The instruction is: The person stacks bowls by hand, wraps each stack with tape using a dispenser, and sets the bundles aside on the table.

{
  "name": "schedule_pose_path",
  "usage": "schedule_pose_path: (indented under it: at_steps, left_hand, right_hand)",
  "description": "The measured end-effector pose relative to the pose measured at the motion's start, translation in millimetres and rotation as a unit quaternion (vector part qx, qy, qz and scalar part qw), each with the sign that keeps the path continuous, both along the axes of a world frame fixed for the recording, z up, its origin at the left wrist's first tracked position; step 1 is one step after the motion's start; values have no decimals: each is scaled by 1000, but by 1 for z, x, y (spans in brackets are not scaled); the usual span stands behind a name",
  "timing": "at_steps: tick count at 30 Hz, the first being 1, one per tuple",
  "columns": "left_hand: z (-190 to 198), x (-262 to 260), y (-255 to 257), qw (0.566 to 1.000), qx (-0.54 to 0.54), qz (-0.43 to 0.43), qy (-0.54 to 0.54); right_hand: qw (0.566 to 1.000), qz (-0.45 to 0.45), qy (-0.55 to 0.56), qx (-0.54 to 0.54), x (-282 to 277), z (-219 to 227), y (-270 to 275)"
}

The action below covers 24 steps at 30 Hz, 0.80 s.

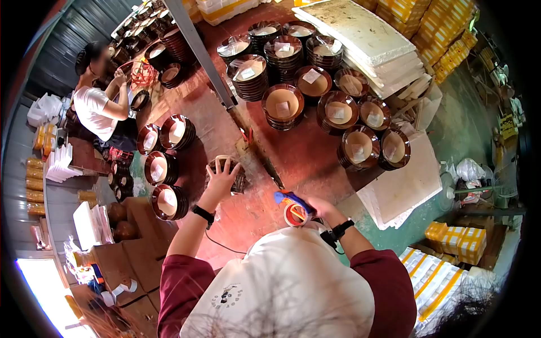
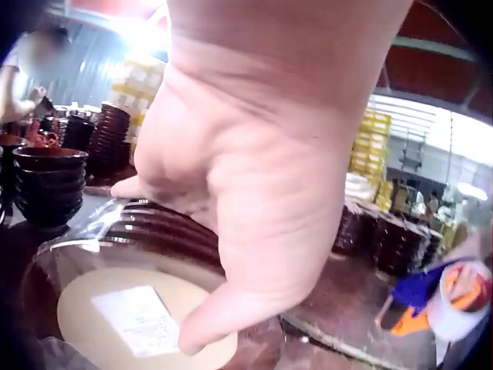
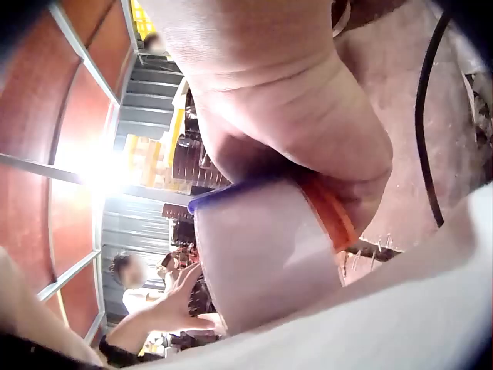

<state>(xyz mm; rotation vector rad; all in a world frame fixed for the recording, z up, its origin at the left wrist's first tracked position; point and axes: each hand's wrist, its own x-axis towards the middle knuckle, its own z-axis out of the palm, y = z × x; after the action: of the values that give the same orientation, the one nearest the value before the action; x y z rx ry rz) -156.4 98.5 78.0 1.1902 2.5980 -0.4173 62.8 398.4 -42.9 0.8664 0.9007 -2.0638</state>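
Observation:
My left hand [image 1: 223, 179] rests with spread fingers on a stack of dark brown bowls [image 1: 237, 183] on the red floor. In the left wrist view, the thumb reaches over the rim to the pale inside of the end bowl [image 2: 77, 308], beside a white paper label [image 2: 139, 320]. Clear plastic film shines over this stack. My right hand [image 1: 319, 208] grips a blue and orange tape dispenser [image 1: 285, 197] close in front of the white shirt. A wide roll of tape [image 3: 262, 247] sits in the dispenser.
Several bowl stacks [image 1: 282, 107] with paper labels stand ahead, and more stacks [image 1: 166, 201] on the left. Another person [image 1: 98, 107] sits at the far left. White foam boards [image 1: 400, 174] lie on the right. A metal post [image 1: 203, 50] rises ahead; cardboard boxes [image 1: 127, 265] stand at the left.

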Motion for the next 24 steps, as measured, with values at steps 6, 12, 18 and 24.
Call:
schedule_pose_path:
  at_steps: [6, 12, 18, 24]
  left_hand:
    - [2, -40, -15, 973, 139, 141, -118]
    - [-12, -96, -56, 870, 286, 313, -252]
    - [22, -95, -65, 652, 365, 525, -408]
    - [-40, -76, -97, 508, 486, 611, -364]
  right_hand:
    - [999, -7, 33, -12, 2, -40, 12]
    - [1000, -9, 15, -13, 7, -38, 13]
    - [998, -40, 7, -42, 12, -44, 11]
    - [999, -34, 11, -30, -2, -14, 13]
